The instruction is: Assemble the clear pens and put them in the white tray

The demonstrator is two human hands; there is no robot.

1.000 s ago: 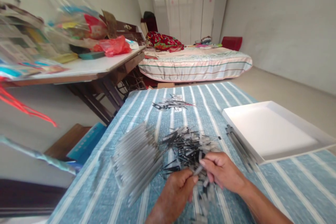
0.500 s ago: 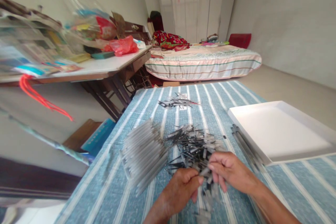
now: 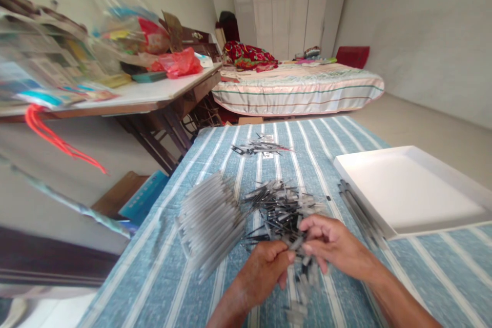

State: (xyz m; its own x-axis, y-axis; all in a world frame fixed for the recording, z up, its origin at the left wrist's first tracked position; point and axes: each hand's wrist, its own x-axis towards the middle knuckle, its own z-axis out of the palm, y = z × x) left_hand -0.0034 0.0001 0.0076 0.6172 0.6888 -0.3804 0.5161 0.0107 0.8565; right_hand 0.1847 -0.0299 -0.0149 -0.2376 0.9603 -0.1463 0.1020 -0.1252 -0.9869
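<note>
My left hand (image 3: 267, 266) is closed, its thumb and forefinger pinching a small grey tube-like piece (image 3: 295, 244) low over the pile. Just right of it is my right hand (image 3: 326, 243), forefinger and thumb parted, the thumb close to that piece's end; whether they touch is blurred. Beneath and beyond both hands spreads a loose pile of small black pointed parts and clear-grey short pieces (image 3: 274, 205). To the left lies a neat stack of long grey tubes, like pen barrels (image 3: 211, 220).
A shallow white box (image 3: 415, 192) stands at the right, with several dark grey tubes (image 3: 357, 215) along its side. Farther back lie thin black parts (image 3: 257, 148) on the striped blue cloth (image 3: 169, 236). A cluttered side table (image 3: 154, 98) is at the left, a bed (image 3: 300, 95) behind.
My right forefinger has lifted and parted from the thumb, away from the small grey piece. My left hand has shifted slightly up and left, still pinching it.
</note>
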